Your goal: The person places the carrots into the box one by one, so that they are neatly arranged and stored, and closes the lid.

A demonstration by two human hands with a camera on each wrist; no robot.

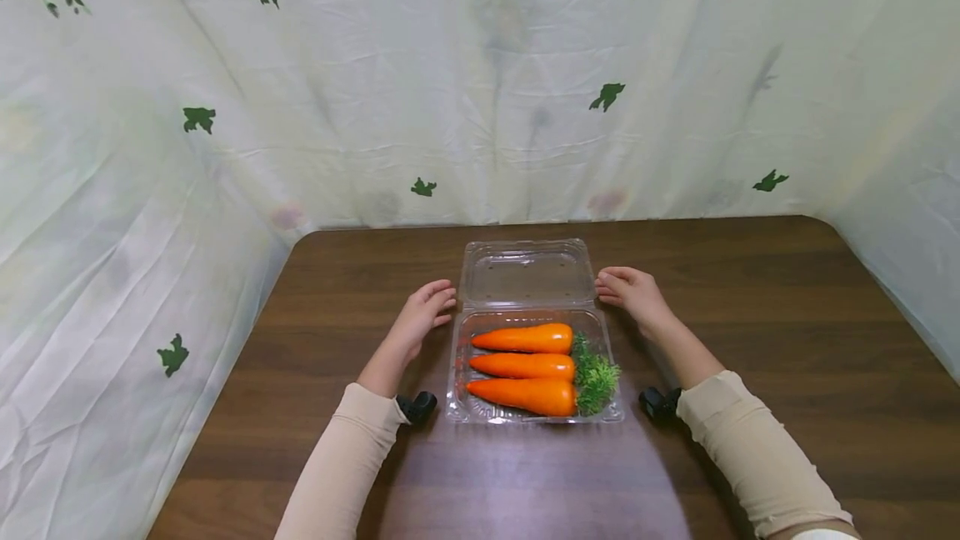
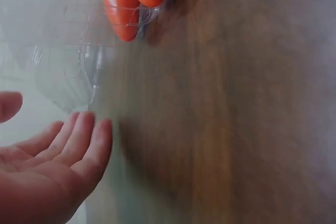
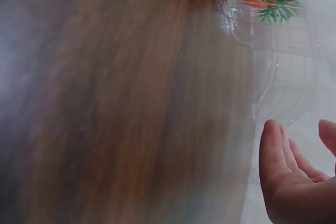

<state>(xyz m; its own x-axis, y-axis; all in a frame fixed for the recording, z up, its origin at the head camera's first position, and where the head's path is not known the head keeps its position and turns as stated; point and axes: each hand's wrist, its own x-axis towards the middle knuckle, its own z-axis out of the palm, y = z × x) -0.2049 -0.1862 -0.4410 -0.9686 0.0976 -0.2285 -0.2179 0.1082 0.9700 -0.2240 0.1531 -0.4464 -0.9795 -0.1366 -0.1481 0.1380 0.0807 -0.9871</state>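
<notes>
A clear plastic clamshell container (image 1: 457, 407) lies unfolded on the table, its lid (image 1: 527, 275) laid back on the far side. Three orange carrots (image 1: 522, 366) rest side by side in the base, tips to the left, with feathery green tops (image 1: 597, 382) at the right. My left hand (image 1: 426, 312) is just left of the lid, fingers extended toward its edge; in the left wrist view the fingertips (image 2: 84, 121) appear close by the clear plastic. On the opposite side, my right hand (image 1: 633, 296) has its fingers by the lid's right edge. Neither hand holds anything.
The brown wooden table (image 1: 765, 307) reaches back to a pale curtain (image 1: 525, 107) printed with green birds and leaves. Dark wrist cameras (image 1: 660, 403) sit at both cuffs, one on each side of the container.
</notes>
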